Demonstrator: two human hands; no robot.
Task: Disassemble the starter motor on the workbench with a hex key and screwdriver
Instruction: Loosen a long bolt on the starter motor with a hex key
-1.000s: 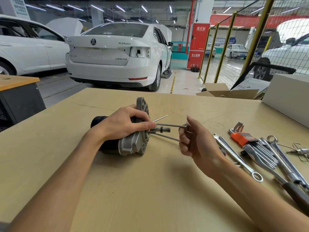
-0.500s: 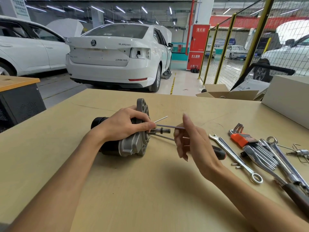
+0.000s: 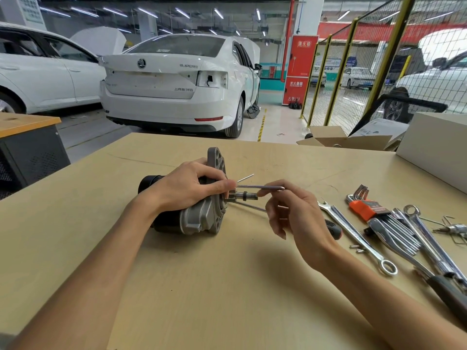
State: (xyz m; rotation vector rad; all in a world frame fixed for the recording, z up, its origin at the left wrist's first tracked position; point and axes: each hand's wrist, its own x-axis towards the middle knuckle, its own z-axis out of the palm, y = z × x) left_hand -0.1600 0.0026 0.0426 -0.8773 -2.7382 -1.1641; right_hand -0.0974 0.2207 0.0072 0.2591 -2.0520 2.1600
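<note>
The starter motor (image 3: 199, 218) lies on its side on the wooden workbench (image 3: 202, 286), black body to the left and grey flanged end to the right. My left hand (image 3: 187, 190) grips it from above, the fingertips on the flange by the shaft (image 3: 243, 195). A hex key (image 3: 255, 186) sticks out level from the flange face, its bent end to the right. My right hand (image 3: 298, 215) holds that bent end with thumb and forefinger. Two thin long bolts (image 3: 250, 207) also protrude from the flange. The screwdriver's black handle (image 3: 333, 227) lies behind my right hand.
To the right lie a combination wrench (image 3: 353, 233), an orange-holdered hex key set (image 3: 366, 208), more wrenches and small screws (image 3: 356, 248). A white box (image 3: 434, 147) stands at the far right, with an open cardboard box (image 3: 346, 141) behind the bench. White cars are parked beyond.
My right hand let go of the hex key's end, opened, and has now closed on it again nearer the motor. The left hand and motor have stayed put.
</note>
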